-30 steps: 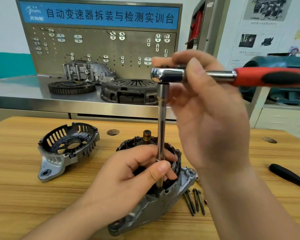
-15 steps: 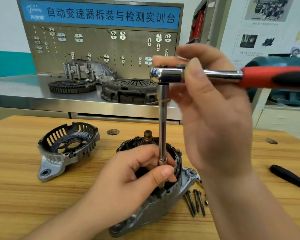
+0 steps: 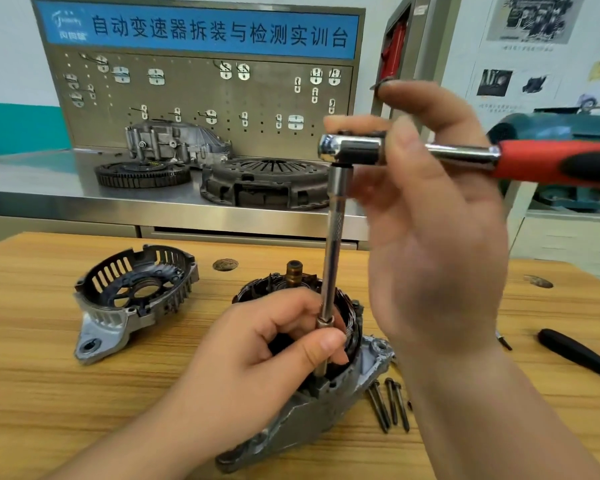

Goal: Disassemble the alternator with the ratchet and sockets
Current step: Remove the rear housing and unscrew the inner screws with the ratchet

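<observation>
**Near field.** The work surface is a pale, straight-grained wooden workbench (image 3: 49, 393). Close to its near edge stands one grey cast-aluminium alternator body (image 3: 326, 410). It is open at the top, with dark stator windings exposed and a brass-coloured shaft end (image 3: 294, 271) rising at its far side.

The left hand (image 3: 257, 358) lies over the body. Its thumb and fingers are curled round the lower end of one chrome extension bar (image 3: 335, 237). The bar stands upright with its foot down inside the housing rim.

Just right of the body lie dark long bolts (image 3: 390, 405). Three are counted, and a fourth may be hidden by the right forearm.

**Mid field.** The right hand (image 3: 440, 254) is raised above the bench. Thumb and forefinger pinch the head of one chrome ratchet with a red-and-black handle (image 3: 465, 154). The handle runs level to the right and out of frame.

Left of the body, well apart from it, lies one grey slotted end cover (image 3: 136, 292). One black tool handle (image 3: 579, 355) lies at the right edge. Two dark knots (image 3: 225, 264) mark the bench's far part.

**Room.** Beyond the bench is a stainless-steel counter (image 3: 49, 181). It carries one toothed flywheel (image 3: 142, 173), one clutch pressure plate (image 3: 267, 181) and one cast housing (image 3: 174, 140).

Behind the counter is a grey pegboard (image 3: 187, 95) with metal hooks, under a blue banner with white characters (image 3: 201, 32). A green machine (image 3: 551, 129) and wall posters (image 3: 530, 19) occupy the right.
</observation>
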Motion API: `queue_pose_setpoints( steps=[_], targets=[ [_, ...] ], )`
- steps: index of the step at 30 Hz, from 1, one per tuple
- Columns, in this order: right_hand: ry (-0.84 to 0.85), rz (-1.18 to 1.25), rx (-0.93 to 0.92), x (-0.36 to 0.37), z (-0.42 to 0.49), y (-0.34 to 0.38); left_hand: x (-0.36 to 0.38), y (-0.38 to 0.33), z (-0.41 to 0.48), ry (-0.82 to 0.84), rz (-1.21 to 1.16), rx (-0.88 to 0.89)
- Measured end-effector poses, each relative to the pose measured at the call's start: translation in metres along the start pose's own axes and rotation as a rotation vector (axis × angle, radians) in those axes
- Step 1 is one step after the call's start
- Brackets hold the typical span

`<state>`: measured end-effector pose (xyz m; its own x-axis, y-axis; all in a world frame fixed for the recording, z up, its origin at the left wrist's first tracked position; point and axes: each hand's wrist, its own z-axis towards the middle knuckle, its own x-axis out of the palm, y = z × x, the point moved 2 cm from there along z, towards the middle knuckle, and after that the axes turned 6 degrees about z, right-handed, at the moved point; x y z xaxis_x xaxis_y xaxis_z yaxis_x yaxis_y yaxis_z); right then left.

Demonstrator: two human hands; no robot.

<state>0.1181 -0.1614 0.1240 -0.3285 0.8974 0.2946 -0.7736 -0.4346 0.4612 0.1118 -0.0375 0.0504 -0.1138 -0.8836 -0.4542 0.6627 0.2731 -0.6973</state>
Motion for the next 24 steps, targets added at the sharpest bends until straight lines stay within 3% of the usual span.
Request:
queue_pose_setpoints(
  steps=[3, 6, 8, 11, 13, 14, 18, 20, 22, 24],
  targets=[
    [0.009, 0.466, 0.406, -0.002, 0.002, -0.008, 0.001, -0.001, 0.0, 0.024, -0.002, 0.025],
    [0.034, 0.607, 0.505, -0.003, 0.002, -0.01, 0.0, -0.003, 0.0, 0.024, 0.006, 0.042],
    [0.033, 0.423, 0.363, -0.003, 0.002, -0.008, 0.0, -0.002, 0.0, 0.01, -0.007, 0.027],
    [0.092, -0.153, -0.115, 0.0, 0.0, 0.001, -0.001, 0.0, 0.0, -0.005, -0.015, -0.002],
    [0.116, -0.352, -0.296, 0.0, -0.003, 0.001, -0.001, 0.0, 0.0, -0.004, -0.008, -0.01],
    [0.089, -0.309, -0.258, 0.0, -0.003, 0.001, -0.001, 0.0, 0.0, -0.004, -0.007, -0.007],
    [0.024, 0.356, 0.311, 0.0, 0.003, -0.004, 0.001, -0.001, -0.001, 0.012, -0.024, 0.021],
    [0.051, 0.595, 0.499, -0.001, 0.003, -0.007, 0.001, -0.001, 0.0, 0.03, -0.018, 0.032],
    [0.063, 0.683, 0.552, 0.0, 0.003, -0.008, 0.001, -0.002, 0.0, 0.017, -0.011, 0.031],
    [0.082, 0.519, 0.412, 0.0, 0.002, -0.007, 0.0, -0.001, 0.0, -0.002, -0.022, 0.009]
  ],
)
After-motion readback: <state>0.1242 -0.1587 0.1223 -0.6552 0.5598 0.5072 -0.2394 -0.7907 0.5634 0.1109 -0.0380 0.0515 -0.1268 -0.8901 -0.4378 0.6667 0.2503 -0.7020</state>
